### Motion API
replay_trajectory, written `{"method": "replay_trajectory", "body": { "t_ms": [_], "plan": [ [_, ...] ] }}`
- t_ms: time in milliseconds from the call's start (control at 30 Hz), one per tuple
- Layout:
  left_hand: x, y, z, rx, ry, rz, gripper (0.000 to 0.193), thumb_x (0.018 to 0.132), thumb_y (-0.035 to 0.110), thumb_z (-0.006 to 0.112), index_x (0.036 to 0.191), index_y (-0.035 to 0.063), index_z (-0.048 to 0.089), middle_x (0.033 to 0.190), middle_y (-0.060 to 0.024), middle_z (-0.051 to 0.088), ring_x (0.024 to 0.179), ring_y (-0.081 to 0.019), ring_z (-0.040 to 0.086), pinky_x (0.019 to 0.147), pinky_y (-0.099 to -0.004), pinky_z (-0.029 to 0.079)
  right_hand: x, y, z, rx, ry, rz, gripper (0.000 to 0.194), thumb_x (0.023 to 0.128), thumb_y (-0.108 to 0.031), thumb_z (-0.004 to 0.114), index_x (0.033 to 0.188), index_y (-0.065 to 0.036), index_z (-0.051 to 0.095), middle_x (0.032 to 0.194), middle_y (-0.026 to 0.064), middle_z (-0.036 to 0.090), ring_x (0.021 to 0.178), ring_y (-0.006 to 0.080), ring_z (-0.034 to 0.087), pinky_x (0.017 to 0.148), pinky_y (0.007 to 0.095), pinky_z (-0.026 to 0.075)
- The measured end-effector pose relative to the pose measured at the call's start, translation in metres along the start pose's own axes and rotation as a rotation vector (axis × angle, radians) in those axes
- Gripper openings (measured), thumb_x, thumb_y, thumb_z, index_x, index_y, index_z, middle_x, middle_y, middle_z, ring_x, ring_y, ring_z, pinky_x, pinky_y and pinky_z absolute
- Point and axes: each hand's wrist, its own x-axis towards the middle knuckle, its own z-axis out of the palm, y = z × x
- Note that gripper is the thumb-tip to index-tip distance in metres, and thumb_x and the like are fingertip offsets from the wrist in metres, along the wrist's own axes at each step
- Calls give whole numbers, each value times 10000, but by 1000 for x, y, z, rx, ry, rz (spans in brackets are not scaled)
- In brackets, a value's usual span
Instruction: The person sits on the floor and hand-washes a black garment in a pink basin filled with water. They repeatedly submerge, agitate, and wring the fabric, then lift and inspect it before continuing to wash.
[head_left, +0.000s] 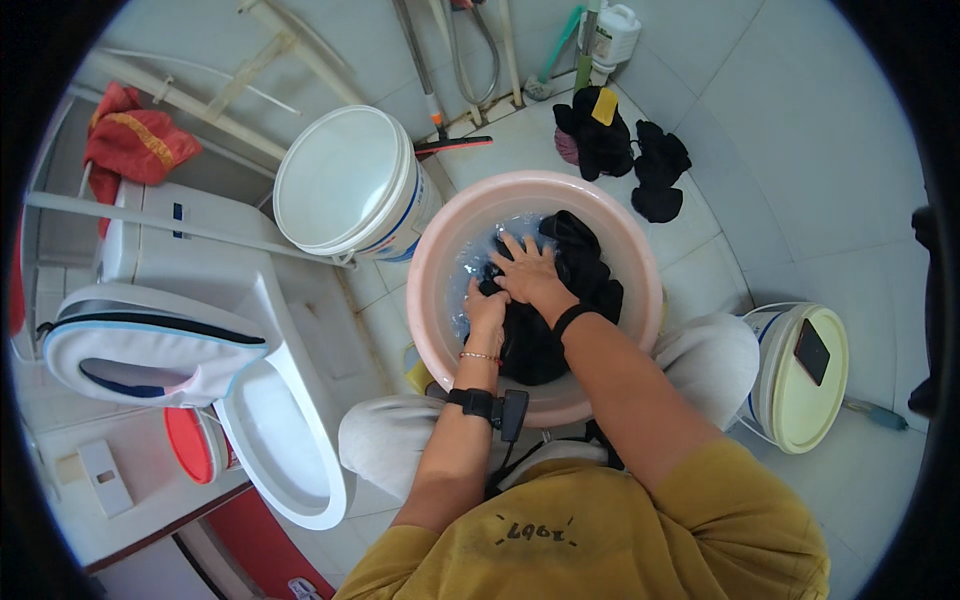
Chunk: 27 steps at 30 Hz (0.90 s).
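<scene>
A pink plastic basin (429, 300) stands on the floor before me, holding soapy water and soaked black cloth (531, 341). My right hand (529, 274) lies spread, palm down, on the black cloth near the basin's middle. Just to its left, my left hand (486, 304) has its thumb and fingertips at a fold of the same cloth, by my right thumb; whether it grips the fold is hard to tell. Both hands touch the wet cloth, parts of which lie under water.
A white bucket (337, 180) stands at the basin's upper left, beside a floor squeegee (454, 144). Black cloth bundles (600, 139) lie beyond the basin. At right, a lidded bucket (817, 405) bears a phone (812, 352). A toilet (330, 450) is at left.
</scene>
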Motion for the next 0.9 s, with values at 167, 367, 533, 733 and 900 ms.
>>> {"method": "replay_trajectory", "body": {
  "t_ms": [167,367,533,733,900],
  "plan": [
    [8,0,-4,-414,12,-196,791,700,-103,587,1452,12,369,1119,-165,569,931,-252,554,766,-346,503,15,-14,4,-91,5,102,551,927,-316,561,1462,-359,433,1606,18,202,1436,328,230,1122,560,229],
    [3,5,2,-551,182,-213,712,758,-105,573,1439,26,413,1216,-174,574,1052,-277,568,878,-350,494,41,-16,3,-199,33,147,461,895,-232,593,1348,-308,561,1496,60,365,1310,342,394,1017,545,389],
    [3,8,-1,-860,158,-199,507,861,-10,534,1366,14,514,1319,-162,551,1161,-294,550,1002,-386,458,31,2,-19,229,129,41,522,772,-230,754,1267,-163,602,1391,150,499,1162,393,552,948,453,485],
    [-1,20,-14,-1082,52,-179,435,984,393,509,1228,47,608,1208,-114,642,1081,-260,612,975,-403,482,-33,-13,-41,544,201,-440,654,742,-257,762,1342,-163,517,1203,203,614,1120,373,593,946,454,480],
    [-42,42,-27,-1053,-267,12,407,952,498,553,983,111,676,915,-59,684,860,-211,656,772,-367,541,-101,-44,-51,360,148,-480,468,796,-269,698,1247,-222,582,976,129,621,937,337,642,769,448,522]
  ]
}}
